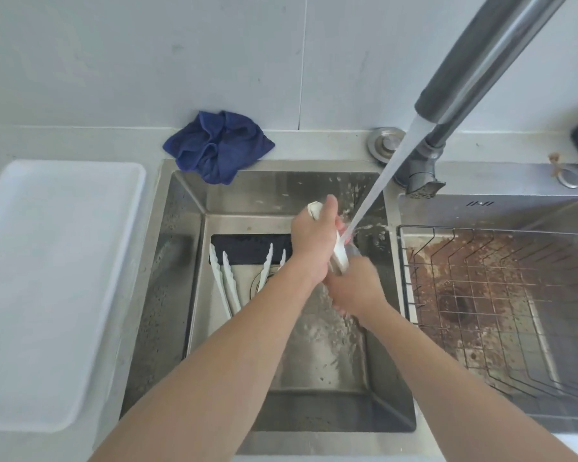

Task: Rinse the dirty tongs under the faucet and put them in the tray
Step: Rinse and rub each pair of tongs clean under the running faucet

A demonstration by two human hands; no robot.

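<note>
While the water is running from the faucet (474, 71) in a slanted stream, the person is holding one pair of white tongs (339, 253) directly in it over the left sink basin (331, 361). Left hand (312, 243) is wrapping its fingers round the upper part of the tongs, with the hinge end poking out above the fist. Right hand (354, 288) is curling round the lower part, just below the left. Judgement: the two-handed grip is steadying the tongs so the stream strikes the middle of them, and it may also be letting the hands rub the surface; the blur is hiding which.

Containers:
- Left sink basin: wet and splashed, holding two more pairs of white tongs (227, 281) lying on the bottom beside the drain, well apart from the stream. Judgement: these are waiting their turn.
- White plastic tray (60, 288), on the counter left of the sink: I am seeing nothing in it, so no pair has been delivered yet.
- Right basin: a wire rack (488, 295) is sitting in it over a brown-stained bottom.

A crumpled blue cloth (219, 146) is lying on the back edge of the sink, overhanging the left basin rim.

Progress, as judged: rinsing of the first pair is under way; the transfer leftward to the tray is pending.
</note>
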